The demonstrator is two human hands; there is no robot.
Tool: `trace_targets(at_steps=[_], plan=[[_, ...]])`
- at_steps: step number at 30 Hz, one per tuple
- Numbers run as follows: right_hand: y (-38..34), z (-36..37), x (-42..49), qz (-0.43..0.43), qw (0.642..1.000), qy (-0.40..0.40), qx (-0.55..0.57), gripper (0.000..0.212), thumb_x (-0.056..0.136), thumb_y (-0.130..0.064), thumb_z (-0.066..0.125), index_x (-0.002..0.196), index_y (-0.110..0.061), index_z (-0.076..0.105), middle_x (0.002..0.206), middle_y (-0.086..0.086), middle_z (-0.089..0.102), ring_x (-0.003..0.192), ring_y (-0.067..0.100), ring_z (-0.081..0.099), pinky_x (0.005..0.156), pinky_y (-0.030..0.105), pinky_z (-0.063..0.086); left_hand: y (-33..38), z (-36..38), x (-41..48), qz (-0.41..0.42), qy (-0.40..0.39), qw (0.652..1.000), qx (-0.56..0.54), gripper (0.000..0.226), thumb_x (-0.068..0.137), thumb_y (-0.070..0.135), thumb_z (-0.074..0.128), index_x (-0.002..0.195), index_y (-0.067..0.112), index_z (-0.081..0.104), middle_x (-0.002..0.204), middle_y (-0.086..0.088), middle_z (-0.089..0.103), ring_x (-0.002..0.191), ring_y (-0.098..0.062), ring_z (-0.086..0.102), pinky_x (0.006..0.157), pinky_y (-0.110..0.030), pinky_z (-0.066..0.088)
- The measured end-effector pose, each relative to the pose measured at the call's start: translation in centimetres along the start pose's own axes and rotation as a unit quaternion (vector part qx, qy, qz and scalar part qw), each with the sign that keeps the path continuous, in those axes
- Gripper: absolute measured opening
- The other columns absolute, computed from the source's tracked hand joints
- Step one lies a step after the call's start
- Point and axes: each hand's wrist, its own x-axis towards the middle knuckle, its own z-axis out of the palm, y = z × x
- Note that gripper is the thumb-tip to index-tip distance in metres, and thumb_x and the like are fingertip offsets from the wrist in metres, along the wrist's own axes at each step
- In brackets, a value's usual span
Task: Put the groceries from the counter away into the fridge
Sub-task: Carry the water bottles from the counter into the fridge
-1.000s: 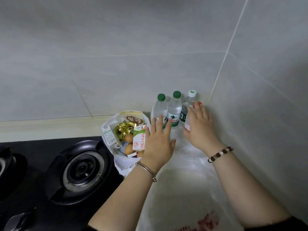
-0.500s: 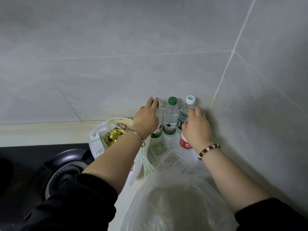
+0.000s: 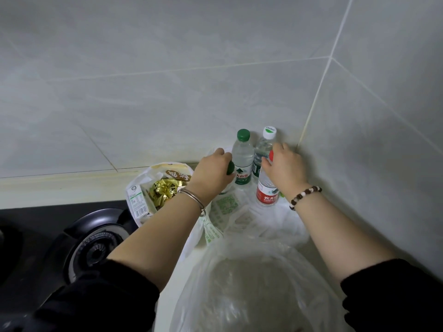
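The left hand has now curled over the green-capped clear plastic bottle beneath it, while the right hand still grips the red-labelled clear plastic bottle.

Leftmost bottle: we see only a sliver of green cap; the left hand hides the rest. The right hand covers the neck of the red-label bottle and part of the white-capped bottle. The left forearm masks some of the white bag. Clear plastic bag: cut by the bottom edge. We cannot read the label print.
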Motion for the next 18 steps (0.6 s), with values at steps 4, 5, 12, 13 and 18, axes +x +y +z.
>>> trace_targets(at_steps=[4,5,12,13,18], plan=[[0.2,-0.2,-0.3,-0.007,1.000,0.022,-0.017,0.035,0.090,-0.039,0.053,0.101,-0.006,0.054,0.097,0.014,0.059,0.085,0.035,0.060,0.061,0.036,0.044,-0.3,0.0,-1.2,-0.022,0.021,0.999,-0.040,0.024,0.083,0.025,0.064,0.092,0.003,0.057,0.093,-0.009,0.052,0.072,-0.030,0.056,0.062,-0.031,0.041],[0.1,-0.4,-0.3,0.004,1.000,0.016,-0.027,0.036,0.091,-0.041,0.053,0.102,-0.007,0.054,0.095,0.013,0.061,0.083,0.034,0.061,0.058,0.033,0.040,-0.3,0.0,-1.5,-0.032,0.027,0.998,-0.051,0.023,0.082,0.024,0.065,0.091,0.003,0.059,0.092,-0.009,0.052,0.071,-0.029,0.056,0.061,-0.031,0.042],[-1.3,-2.0,-1.5,0.001,0.999,-0.012,-0.051,0.032,0.090,-0.042,0.053,0.099,-0.012,0.055,0.086,0.009,0.066,0.078,0.031,0.064,0.054,0.028,0.035,-0.5,-1.0,-4.1,-0.099,0.079,0.984,-0.125,0.020,0.079,0.020,0.068,0.091,0.004,0.064,0.088,-0.005,0.052,0.071,-0.024,0.054,0.062,-0.027,0.045],[-1.6,-2.4,-1.8,-0.006,0.999,-0.009,-0.047,0.030,0.089,-0.041,0.054,0.098,-0.012,0.056,0.085,0.008,0.066,0.077,0.031,0.064,0.054,0.028,0.036,-0.5,-1.4,-4.4,-0.099,0.083,0.983,-0.130,0.021,0.079,0.021,0.068,0.091,0.004,0.064,0.088,-0.006,0.053,0.073,-0.024,0.054,0.063,-0.027,0.045],[-4.4,-5.9,-3.2,-0.033,0.998,0.011,-0.044,0.018,0.087,-0.034,0.053,0.084,-0.016,0.050,0.058,-0.002,0.042,0.064,0.028,0.054,0.052,0.025,0.033,-0.5,-4.3,-6.9,-0.113,0.120,0.976,-0.140,0.023,0.077,0.025,0.070,0.090,0.006,0.065,0.082,-0.001,0.050,0.073,-0.017,0.049,0.060,-0.020,0.033]])
